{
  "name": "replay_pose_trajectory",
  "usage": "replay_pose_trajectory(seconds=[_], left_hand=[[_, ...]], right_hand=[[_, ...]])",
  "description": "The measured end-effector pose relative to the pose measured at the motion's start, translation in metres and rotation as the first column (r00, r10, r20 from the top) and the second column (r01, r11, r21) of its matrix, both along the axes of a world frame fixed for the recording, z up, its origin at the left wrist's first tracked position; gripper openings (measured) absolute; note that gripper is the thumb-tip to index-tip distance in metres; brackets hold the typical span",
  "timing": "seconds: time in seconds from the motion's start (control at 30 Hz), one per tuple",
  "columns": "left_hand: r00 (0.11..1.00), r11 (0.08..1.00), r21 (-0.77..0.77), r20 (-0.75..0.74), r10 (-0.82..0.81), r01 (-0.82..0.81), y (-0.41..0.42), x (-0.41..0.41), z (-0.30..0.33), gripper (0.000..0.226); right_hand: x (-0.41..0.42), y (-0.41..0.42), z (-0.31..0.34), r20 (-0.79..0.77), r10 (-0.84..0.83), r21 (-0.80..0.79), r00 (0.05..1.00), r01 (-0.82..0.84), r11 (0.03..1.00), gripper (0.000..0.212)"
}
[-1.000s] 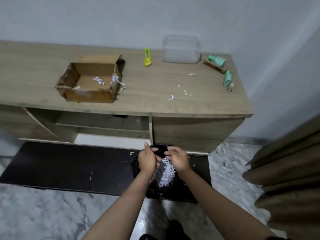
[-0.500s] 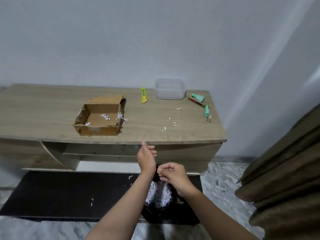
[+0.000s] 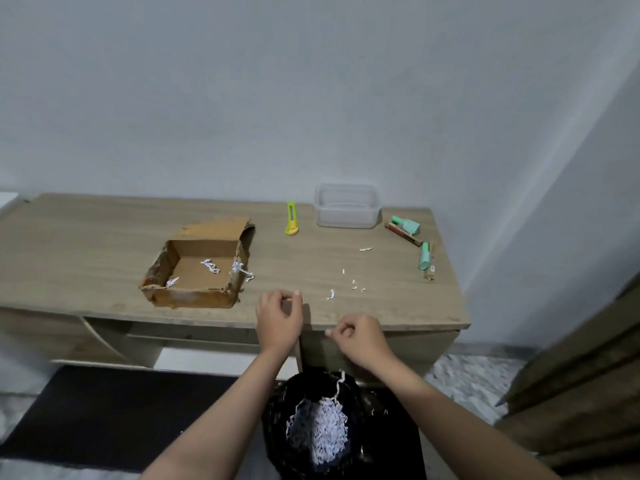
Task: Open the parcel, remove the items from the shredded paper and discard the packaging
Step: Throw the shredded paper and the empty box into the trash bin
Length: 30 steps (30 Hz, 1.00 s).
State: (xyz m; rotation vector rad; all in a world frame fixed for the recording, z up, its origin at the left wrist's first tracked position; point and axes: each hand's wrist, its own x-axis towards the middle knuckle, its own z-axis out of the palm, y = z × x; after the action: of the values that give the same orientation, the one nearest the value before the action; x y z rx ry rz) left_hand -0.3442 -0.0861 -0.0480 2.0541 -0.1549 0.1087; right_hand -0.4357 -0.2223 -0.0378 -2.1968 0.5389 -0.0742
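Both hands, left hand and right hand, look loosely curled and probably empty, so I'd sweep the scraps off the table and from the box into the bin by the desk front.

desk | box | cutter | tub | markers | paper scraps

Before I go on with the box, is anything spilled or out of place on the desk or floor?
Yes. Stray shredded paper bits lie scattered on the desk, a few strands remain in the torn cardboard box, one clump hangs over its right wall, and a strand drapes over the black bag's rim.
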Motion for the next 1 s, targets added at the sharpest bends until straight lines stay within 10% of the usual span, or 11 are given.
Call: replay_pose_trajectory(seconds=[0.13,0.4,0.63,1.0], left_hand=[[0.997,0.979,0.191,0.016,-0.072,0.068,-0.009,0.027,-0.001,0.036],[0.975,0.84,0.505,-0.019,-0.22,0.199,-0.019,0.057,-0.021,0.054],[0.978,0.832,0.532,0.026,-0.205,0.16,-0.022,0.059,-0.025,0.049],[0.977,0.816,0.559,0.05,-0.209,0.146,-0.021,0.056,-0.025,0.057]], right_hand=[[0.037,-0.038,0.013,0.179,-0.116,0.003,0.977,0.118,0.993,0.003],[0.11,-0.118,0.003,0.129,-0.009,-0.199,0.992,0.035,0.979,0.04],[0.138,-0.127,-0.016,-0.067,0.1,-0.236,0.993,-0.113,0.965,0.05],[0.07,-0.059,-0.028,0.048,0.402,-0.279,0.915,-0.374,0.885,0.045]])
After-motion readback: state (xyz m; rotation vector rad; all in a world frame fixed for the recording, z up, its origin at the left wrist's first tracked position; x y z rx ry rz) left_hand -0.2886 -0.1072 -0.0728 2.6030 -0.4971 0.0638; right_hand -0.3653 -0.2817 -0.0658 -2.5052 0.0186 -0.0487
